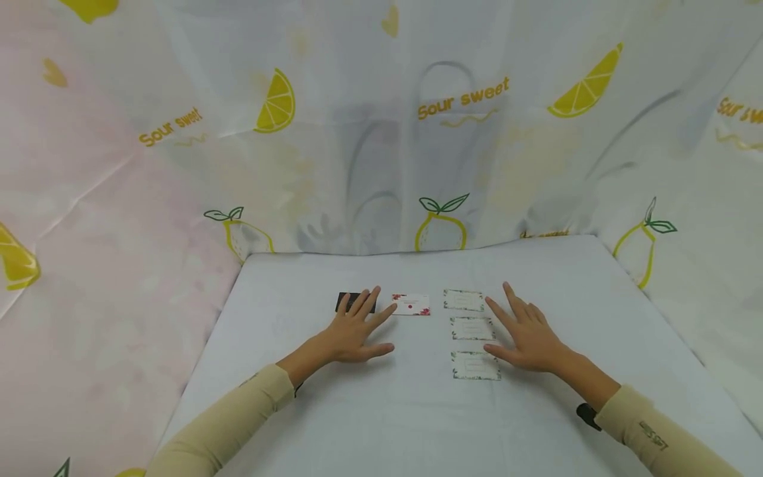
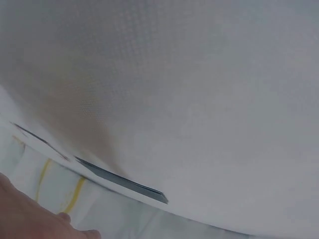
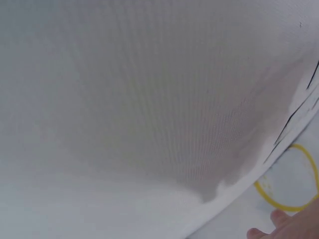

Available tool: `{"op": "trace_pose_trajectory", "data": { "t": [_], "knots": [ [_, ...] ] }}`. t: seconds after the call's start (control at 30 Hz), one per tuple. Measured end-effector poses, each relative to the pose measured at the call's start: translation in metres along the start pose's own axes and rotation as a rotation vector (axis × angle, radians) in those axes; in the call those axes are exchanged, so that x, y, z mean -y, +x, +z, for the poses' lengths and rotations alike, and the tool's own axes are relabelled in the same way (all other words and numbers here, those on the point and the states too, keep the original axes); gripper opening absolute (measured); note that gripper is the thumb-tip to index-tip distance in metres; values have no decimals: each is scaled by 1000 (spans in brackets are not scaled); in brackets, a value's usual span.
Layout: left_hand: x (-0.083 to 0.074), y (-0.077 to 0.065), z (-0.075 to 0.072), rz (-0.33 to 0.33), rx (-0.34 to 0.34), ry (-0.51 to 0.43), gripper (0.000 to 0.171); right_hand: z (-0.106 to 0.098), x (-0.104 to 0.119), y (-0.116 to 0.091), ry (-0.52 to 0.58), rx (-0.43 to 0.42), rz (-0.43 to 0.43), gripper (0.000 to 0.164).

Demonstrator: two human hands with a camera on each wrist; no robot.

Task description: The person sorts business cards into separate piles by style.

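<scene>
My left hand (image 1: pixel 353 334) is spread with straight fingers, its fingertips over a black card (image 1: pixel 340 301) in the head view. Just right of it, a white card with red flowers (image 1: pixel 410 305) lies near the tip of the index finger. A column of three white cards with leafy borders runs down the right: a far one (image 1: pixel 463 300), a middle one (image 1: pixel 472 328) and a near one (image 1: pixel 475 366). Beside them is my right hand (image 1: pixel 532 341), fingers spread, its thumb tip overlapping the near card's corner. Neither hand holds anything; whether fingers touch the cards is unclear.
A white cloth covers the table (image 1: pixel 405 424). Behind it hangs a lemon-printed curtain (image 1: pixel 369 165), which also closes off both sides. The right wrist wears a dark band (image 1: pixel 589 417). In the left wrist view, the black card's edge (image 2: pixel 124 183) looks thick, like a stack.
</scene>
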State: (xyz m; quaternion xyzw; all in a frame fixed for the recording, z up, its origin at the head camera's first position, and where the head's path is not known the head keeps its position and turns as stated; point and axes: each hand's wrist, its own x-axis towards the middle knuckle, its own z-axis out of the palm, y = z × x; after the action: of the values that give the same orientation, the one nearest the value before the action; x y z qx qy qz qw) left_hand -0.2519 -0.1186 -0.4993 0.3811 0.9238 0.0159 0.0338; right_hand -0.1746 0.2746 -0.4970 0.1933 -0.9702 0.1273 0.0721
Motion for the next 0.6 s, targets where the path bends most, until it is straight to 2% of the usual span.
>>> {"op": "trace_pose_trajectory", "data": {
  "t": [0.23, 0.37, 0.5, 0.6],
  "knots": [
    [-5, 2, 0, 11, 9, -18, 82, -1, -4, -1, -12, 27, -8, 90],
    [-8, 7, -1, 37, -11, -53, 83, -2, -10, 2, -4, 84, -29, 94],
    [-13, 22, -4, 94, -47, -103, 85, -5, -18, 8, 13, 133, -19, 97],
    [-18, 41, -9, 121, -53, -156, 87, -9, -25, 13, 32, 153, 10, 96]
  ]
}}
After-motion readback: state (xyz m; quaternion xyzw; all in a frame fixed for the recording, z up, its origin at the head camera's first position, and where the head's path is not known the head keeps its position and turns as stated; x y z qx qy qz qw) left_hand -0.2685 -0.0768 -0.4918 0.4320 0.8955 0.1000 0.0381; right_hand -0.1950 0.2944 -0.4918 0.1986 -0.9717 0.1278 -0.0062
